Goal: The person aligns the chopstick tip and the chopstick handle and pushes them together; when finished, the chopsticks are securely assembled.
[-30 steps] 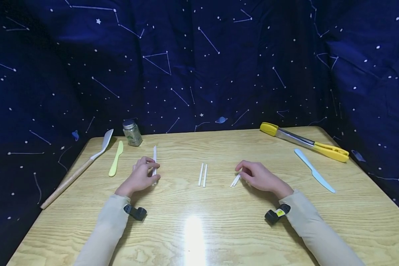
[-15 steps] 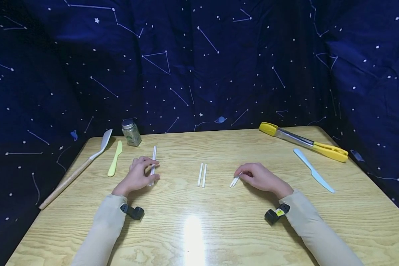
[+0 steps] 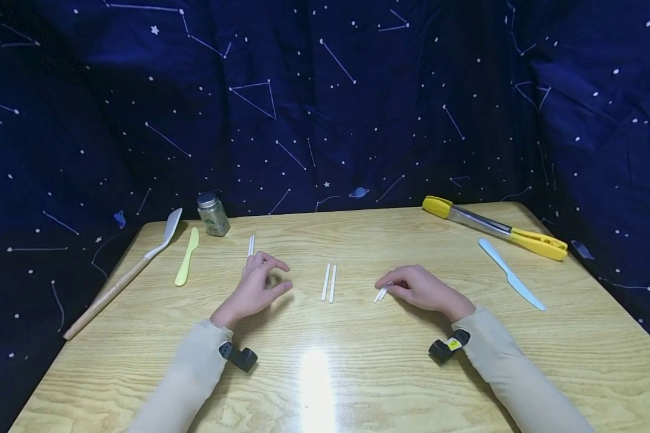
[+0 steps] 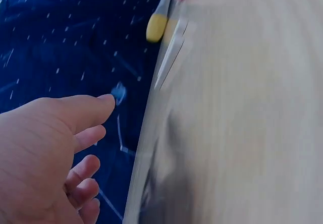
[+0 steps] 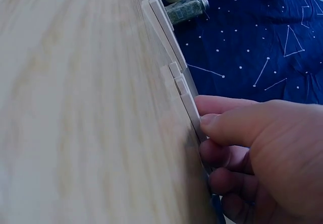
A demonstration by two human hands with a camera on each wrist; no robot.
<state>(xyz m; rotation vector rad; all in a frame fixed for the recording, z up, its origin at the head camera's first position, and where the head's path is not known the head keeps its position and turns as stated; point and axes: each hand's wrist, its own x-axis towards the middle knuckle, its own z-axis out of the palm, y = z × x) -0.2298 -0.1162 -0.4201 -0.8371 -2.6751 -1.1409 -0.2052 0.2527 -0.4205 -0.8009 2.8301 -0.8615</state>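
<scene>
My left hand (image 3: 253, 290) hovers over the table, between a pair of long thin white sticks (image 3: 251, 245) and a shorter white pair (image 3: 326, 282) in the middle. Its fingers are loosely bent, thumb and forefinger apart, holding nothing; it hides the lower part of the long pair. On the right, my right hand (image 3: 424, 290) pinches a small group of white sticks (image 3: 380, 295) between thumb and forefinger, their near ends pointing down-left. In the right wrist view, the thumb (image 5: 222, 125) lies against the end of these sticks (image 5: 190, 105).
On the left lie a wooden-handled spatula (image 3: 121, 285) and a pale yellow knife (image 3: 187, 257), with a dark-lidded spice jar (image 3: 213, 218) behind. Yellow-ended tongs (image 3: 482, 224) and a light blue knife (image 3: 511, 275) lie at right. A dark starry cloth (image 3: 325, 108) hangs behind the table.
My left hand has moved off the long white pair and toward the middle. My right hand has stayed near its sticks, the fingertips shifting slightly left.
</scene>
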